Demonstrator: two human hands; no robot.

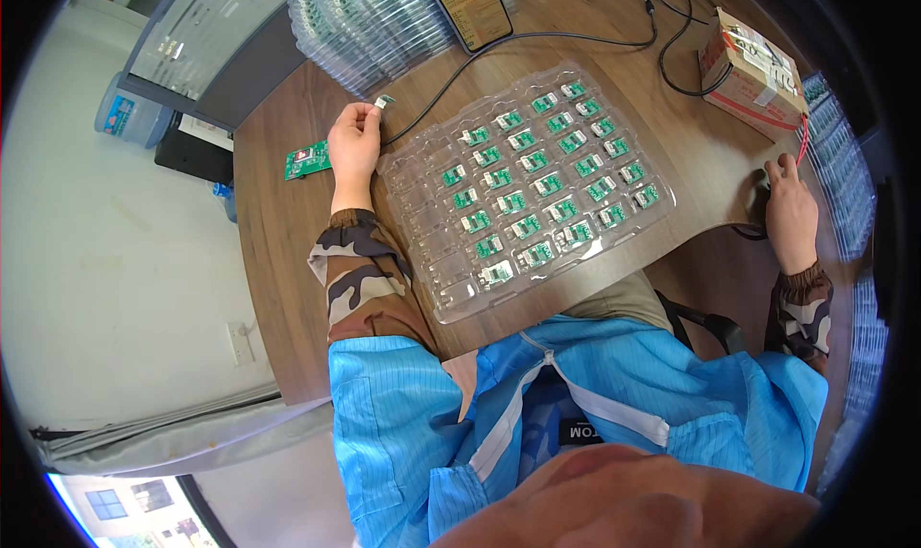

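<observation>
My left hand (354,146) pinches a small silver connector (384,101) at the end of a black cable (537,37), just left of a clear plastic tray (436,289). The tray holds several small green circuit boards (523,174) in its pockets; the pockets along its left side are bare. My right hand (791,210) rests fingers-down on a dark object at the right edge of the wooden table (278,222); what lies under it is hidden.
A lone green circuit board (307,159) lies left of my left hand. A stack of clear trays (369,20) and a phone (468,7) sit at the back. A taped cardboard box (750,68) stands at the right. More cables loop near the box.
</observation>
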